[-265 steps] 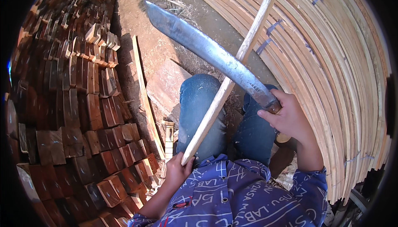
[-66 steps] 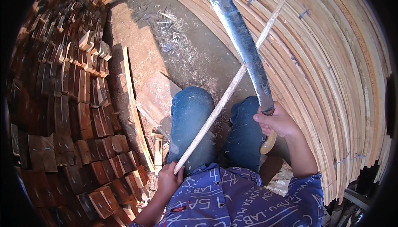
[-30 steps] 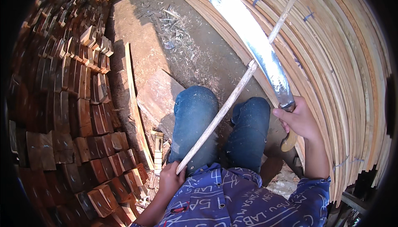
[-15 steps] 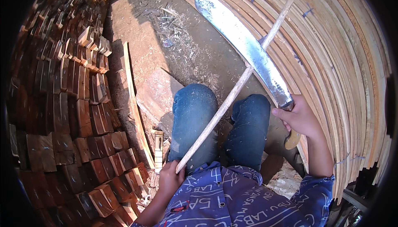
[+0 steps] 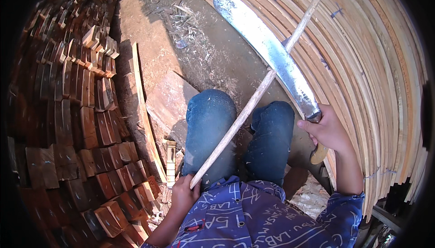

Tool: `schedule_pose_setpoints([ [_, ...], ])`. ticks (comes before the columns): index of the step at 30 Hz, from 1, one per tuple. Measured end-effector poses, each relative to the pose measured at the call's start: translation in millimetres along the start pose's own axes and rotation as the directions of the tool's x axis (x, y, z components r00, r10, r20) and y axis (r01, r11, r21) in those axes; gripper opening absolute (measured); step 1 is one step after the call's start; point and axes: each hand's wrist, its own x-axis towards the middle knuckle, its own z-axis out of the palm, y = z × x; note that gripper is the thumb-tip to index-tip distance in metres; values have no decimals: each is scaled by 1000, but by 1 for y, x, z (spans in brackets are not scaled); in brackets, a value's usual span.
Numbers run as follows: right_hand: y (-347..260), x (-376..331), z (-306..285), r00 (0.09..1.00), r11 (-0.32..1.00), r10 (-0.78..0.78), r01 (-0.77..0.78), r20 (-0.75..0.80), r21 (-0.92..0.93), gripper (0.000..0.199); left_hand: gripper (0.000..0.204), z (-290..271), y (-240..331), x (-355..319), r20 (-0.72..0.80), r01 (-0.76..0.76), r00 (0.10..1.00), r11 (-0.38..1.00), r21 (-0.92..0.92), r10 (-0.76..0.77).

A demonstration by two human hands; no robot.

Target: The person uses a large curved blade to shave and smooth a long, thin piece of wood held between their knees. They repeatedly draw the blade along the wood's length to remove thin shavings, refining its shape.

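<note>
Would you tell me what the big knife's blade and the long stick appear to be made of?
The blade looks like bare steel: grey, glinting, with dull stains. The stick looks like raw pale wood or cane, matte and unfinished. The right hand holds the knife, the left hand the stick.

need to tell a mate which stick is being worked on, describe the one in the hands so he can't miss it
Start at the person's blue-jeaned knees in the middle of the picture. A pale, thin stick slants over them from the left hand up toward the stacked slats on the right. It is the only one lifted clear of the pile, with the long knife blade in the right hand crossing it.
</note>
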Motion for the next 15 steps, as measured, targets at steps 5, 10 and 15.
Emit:
schedule_pose_setpoints([
  [5,-8,6,-29,982,981,-123,142,-144,129,22,14,0,1,2,6,-13,1000,1000,18,13],
  [10,-5,10,-25,990,994,-108,108,-93,0,20,13,-1,2,2,13,-3,1000,1000,15,3],
  [15,2,5,6,997,998,-8,3,82,62,30,13,-3,2,3,21,29,999,999,33,-30],
])
